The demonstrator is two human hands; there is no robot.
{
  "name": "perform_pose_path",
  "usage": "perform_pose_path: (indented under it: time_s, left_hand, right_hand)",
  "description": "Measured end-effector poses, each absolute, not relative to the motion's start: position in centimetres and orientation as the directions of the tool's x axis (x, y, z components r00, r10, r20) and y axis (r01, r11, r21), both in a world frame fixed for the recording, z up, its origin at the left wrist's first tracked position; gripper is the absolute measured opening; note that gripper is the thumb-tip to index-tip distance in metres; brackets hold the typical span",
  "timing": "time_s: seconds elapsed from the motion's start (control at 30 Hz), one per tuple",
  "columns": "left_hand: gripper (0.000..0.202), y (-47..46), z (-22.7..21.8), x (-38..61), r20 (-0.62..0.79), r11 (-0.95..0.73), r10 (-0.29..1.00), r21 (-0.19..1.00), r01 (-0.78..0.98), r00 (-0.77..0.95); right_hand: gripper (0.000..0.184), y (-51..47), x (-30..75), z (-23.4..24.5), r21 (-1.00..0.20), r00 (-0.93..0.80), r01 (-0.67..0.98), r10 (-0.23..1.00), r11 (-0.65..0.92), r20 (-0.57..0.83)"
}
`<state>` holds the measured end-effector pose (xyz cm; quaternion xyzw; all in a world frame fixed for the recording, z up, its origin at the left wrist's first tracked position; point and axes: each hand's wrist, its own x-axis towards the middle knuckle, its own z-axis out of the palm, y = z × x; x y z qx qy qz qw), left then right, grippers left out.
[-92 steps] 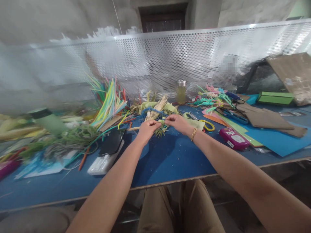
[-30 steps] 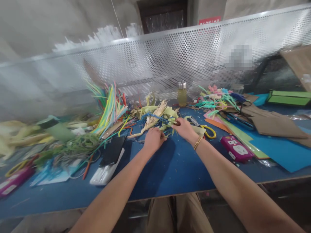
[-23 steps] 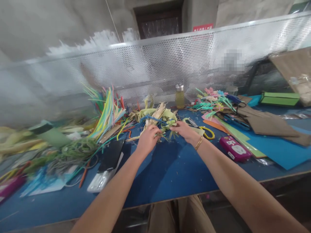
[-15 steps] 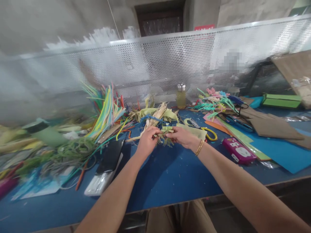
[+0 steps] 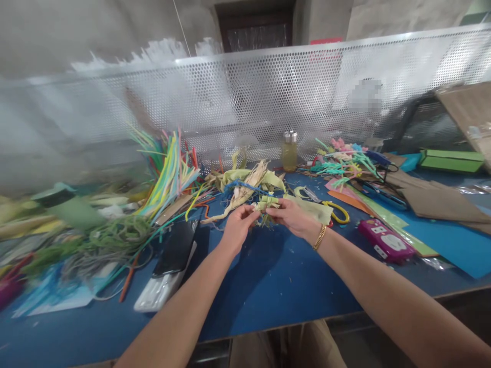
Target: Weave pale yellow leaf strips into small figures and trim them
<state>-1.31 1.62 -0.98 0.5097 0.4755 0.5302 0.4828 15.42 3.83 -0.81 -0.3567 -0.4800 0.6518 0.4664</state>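
Between my two hands is a small bundle of pale green, leaf-like strips (image 5: 267, 203), held a little above the blue table (image 5: 284, 276). My left hand (image 5: 241, 225) pinches its left end with thumb and fingers. On the other side, my right hand (image 5: 293, 217), with a gold bracelet at the wrist, grips the bundle's right end. Just behind them lies a heap of dry, husk-like strips (image 5: 255, 179) crossed by a dark blue fuzzy strand (image 5: 240, 185). A pale green sheet (image 5: 310, 208) reaches out behind my right hand. The fingertips partly hide the bundle.
Yellow-handled scissors (image 5: 339, 212) and a purple case (image 5: 385, 241) lie to the right, near coloured paper sheets (image 5: 441, 245). On the left are a dark phone (image 5: 175, 248), pipe cleaners (image 5: 169, 176) and a green cup (image 5: 72, 207). A jar (image 5: 290, 152) stands by the perforated screen (image 5: 268, 97).
My left fingers have shifted on the bundle, and more of its pale green part shows between my hands. The whole view has moved slightly.
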Motion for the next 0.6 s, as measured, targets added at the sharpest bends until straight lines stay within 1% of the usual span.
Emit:
perform_pose_path:
  time_s: [0.13, 0.23, 0.33, 0.43, 0.6]
  left_hand:
    - [0.034, 1.81, -0.95, -1.66, 0.132, -0.133, 0.99, 0.99, -0.048, -0.041]
    - [0.03, 1.79, -0.85, -1.76, 0.144, -0.146, 0.989, 0.988, -0.05, -0.044]
    - [0.026, 1.73, -0.73, -1.78, 0.153, -0.154, 0.988, 0.988, -0.026, -0.028]
    - [0.023, 1.7, -0.53, -1.88, 0.145, -0.145, 0.989, 0.989, 0.002, -0.024]
    - [0.02, 1.65, -0.46, -1.9, 0.131, -0.133, 0.99, 0.99, 0.044, 0.052]
  right_hand:
    - [0.02, 3.97, 15.53, -0.61, -0.934, -0.282, -0.316, 0.956, -0.167, -0.075]
    - [0.022, 4.28, 15.83, -0.45, -0.931, -0.194, -0.334, 0.978, -0.145, -0.083]
    - [0.024, 4.49, 16.02, -0.4, -0.937, -0.162, -0.329, 0.985, -0.117, -0.066]
    - [0.026, 4.51, 15.95, -0.45, -0.952, -0.179, -0.299, 0.984, -0.073, -0.019]
    - [0.028, 4.1, 15.22, -0.73, -0.975, -0.227, -0.206, 0.965, 0.085, 0.132]
